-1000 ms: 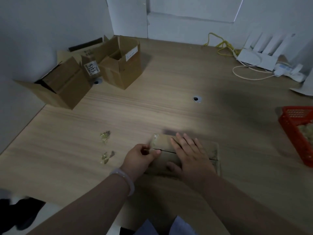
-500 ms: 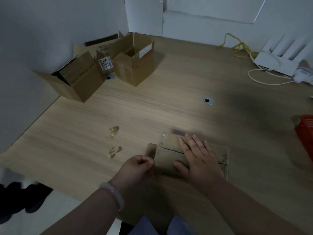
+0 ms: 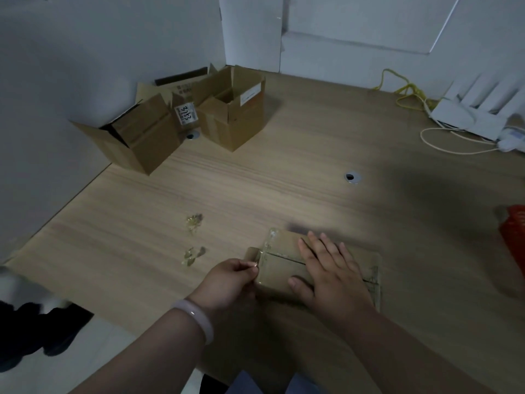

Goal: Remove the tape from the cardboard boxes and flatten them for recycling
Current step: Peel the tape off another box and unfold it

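Observation:
A small closed cardboard box (image 3: 279, 264) lies on the wooden table (image 3: 284, 194) near its front edge. My right hand (image 3: 326, 268) lies flat on the box top, fingers straight, pressing it down. At the box's left end my left hand (image 3: 231, 280) pinches a strip of clear tape (image 3: 265, 251) that runs along that end. Two balls of peeled tape (image 3: 194, 223) (image 3: 193, 254) lie on the table to the left.
Two open cardboard boxes (image 3: 136, 137) (image 3: 233, 115) and flat cardboard stand in the far left corner by the wall. A red basket (image 3: 514, 240) sits at the right edge. A white router (image 3: 466, 115) with cables lies at the back right. A cable hole (image 3: 352, 177) marks mid-table.
My left hand drew back to the left from the box end, then returned to it, still pinching tape. The right hand stayed flat on the box. The camera view shifted slightly.

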`<state>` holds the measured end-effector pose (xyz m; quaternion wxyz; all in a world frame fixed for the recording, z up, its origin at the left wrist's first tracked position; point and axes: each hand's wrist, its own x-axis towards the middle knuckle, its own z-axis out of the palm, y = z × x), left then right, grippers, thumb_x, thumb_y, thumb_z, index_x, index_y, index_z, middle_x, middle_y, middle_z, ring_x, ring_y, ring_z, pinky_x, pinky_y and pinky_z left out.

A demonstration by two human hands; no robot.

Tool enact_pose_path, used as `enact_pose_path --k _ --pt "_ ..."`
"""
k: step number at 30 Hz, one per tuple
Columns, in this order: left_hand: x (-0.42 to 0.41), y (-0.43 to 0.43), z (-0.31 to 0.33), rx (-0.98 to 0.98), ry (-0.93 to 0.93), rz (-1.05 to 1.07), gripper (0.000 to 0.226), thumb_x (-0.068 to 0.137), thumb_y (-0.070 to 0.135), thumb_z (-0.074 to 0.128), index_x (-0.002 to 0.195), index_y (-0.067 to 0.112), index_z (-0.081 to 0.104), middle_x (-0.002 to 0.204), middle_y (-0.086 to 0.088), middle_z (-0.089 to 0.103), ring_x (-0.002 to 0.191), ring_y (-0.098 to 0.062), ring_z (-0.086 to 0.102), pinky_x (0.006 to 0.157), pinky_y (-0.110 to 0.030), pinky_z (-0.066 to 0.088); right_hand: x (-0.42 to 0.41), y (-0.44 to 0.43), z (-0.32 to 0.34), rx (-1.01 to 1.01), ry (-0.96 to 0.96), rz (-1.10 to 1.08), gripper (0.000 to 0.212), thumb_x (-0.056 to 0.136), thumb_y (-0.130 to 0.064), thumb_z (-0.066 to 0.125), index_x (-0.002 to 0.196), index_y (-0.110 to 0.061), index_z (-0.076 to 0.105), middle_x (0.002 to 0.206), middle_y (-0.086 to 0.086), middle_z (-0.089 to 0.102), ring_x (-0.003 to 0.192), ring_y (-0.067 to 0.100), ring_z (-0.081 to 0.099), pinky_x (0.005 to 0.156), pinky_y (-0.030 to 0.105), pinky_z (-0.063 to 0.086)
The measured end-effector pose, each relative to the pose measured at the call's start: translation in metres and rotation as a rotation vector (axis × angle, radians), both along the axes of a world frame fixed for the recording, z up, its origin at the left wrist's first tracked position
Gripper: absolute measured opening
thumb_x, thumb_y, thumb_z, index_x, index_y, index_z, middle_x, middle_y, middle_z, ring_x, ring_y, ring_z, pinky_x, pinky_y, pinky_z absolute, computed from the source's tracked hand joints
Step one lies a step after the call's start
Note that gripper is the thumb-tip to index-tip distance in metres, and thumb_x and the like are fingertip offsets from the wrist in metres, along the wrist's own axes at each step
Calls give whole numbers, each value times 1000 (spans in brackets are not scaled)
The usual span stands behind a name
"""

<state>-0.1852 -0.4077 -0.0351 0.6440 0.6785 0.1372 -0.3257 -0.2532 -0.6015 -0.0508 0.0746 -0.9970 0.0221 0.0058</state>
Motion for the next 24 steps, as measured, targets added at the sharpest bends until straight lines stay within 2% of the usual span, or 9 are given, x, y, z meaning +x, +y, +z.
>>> enact_pose_path --k 5,11,14,16,20,24 --pt "5 8 7 19 1 -120 11 92 -4 52 91 6 55 73 -9 54 65 -15 53 52 -20 53 0 -2 -3 -6 13 7 79 85 -71 12 152 -30 12 161 -6 7 148 13 1 118 37 -7" --pt "5 1 12 225 -130 -198 13 91 -2 54 85 10 54 69 -10 54 58 -16 52 47 -21 48 1 0 -1 5 -1 -3 80 82 -72 8 152 -32 7 161 -8 2 148 12 -3 117 34 -13" --pt "10 1 17 313 -180 -241 11 88 1 58 86 11 56 74 -16 59 62 -23 56 55 -28 50 1 0 -1 22 -1 -12 80 82 -72 11 152 -33 9 161 -8 4 148 12 -3 117 35 -12" --pt "13 3 21 288 -137 -242 8 88 1 59 91 8 57 72 -17 59 62 -23 56 58 -32 51 1 0 -2 32 4 -14 81 82 -72 10 152 -33 8 161 -9 2 147 11 -4 117 35 -13" --pt "12 10 26 96 4 -113 22 88 0 60 107 10 54 68 -12 61 58 -16 58 54 -25 54 2 -1 -3 9 5 -10 81 82 -73 8 152 -34 5 161 -9 1 147 11 -6 116 34 -14" --pt "0 17 24 -4 22 12 24 88 0 61 110 7 55 75 -14 61 64 -18 59 56 -24 56 2 -1 -4 -1 2 -9 81 82 -72 7 152 -33 6 161 -8 2 147 12 -5 118 35 -11"
